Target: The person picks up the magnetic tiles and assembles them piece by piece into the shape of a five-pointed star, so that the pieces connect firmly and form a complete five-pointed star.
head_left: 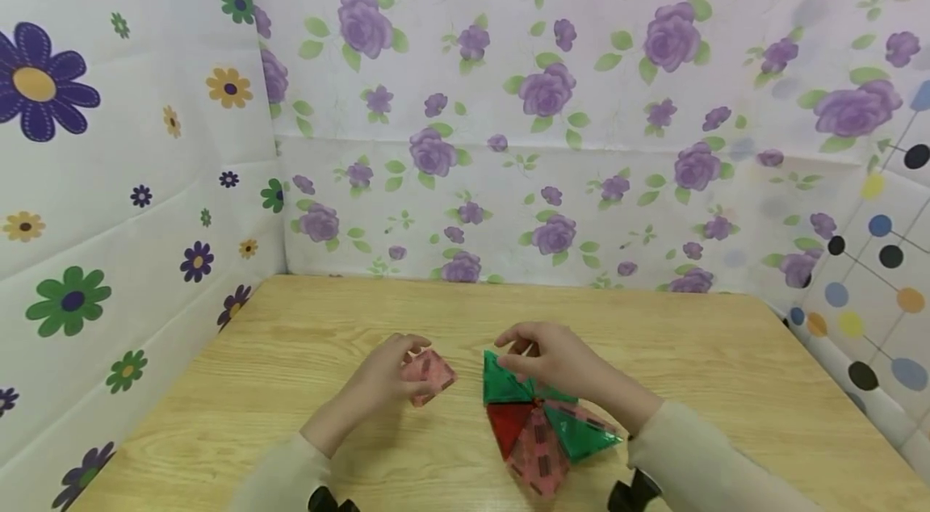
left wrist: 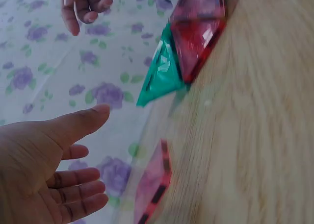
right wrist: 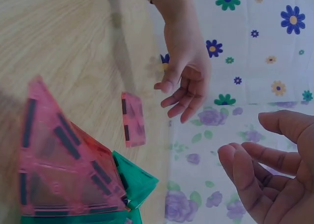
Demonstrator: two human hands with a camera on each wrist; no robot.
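In the head view a pink translucent magnetic tile (head_left: 436, 373) lies alone on the wooden table. My left hand (head_left: 379, 376) hovers over its left side, fingers loosely bent and holding nothing; the right wrist view shows space between hand and tile. To the right, several magnetic tiles meet around a point: a green tile (head_left: 503, 384), a red tile (head_left: 508, 425), a large pink tile (head_left: 539, 455) and another green tile (head_left: 581, 438) among them. Above the back of this group is my right hand (head_left: 558, 354), fingers loosely curled with nothing between them, hiding part of the tiles.
The wooden table (head_left: 349, 310) stretches around the tiles. Behind it hangs a white cloth with purple flowers (head_left: 501, 197). Another flowered cloth (head_left: 145, 197) covers the left side, and a dotted cloth (head_left: 886, 294) the right.
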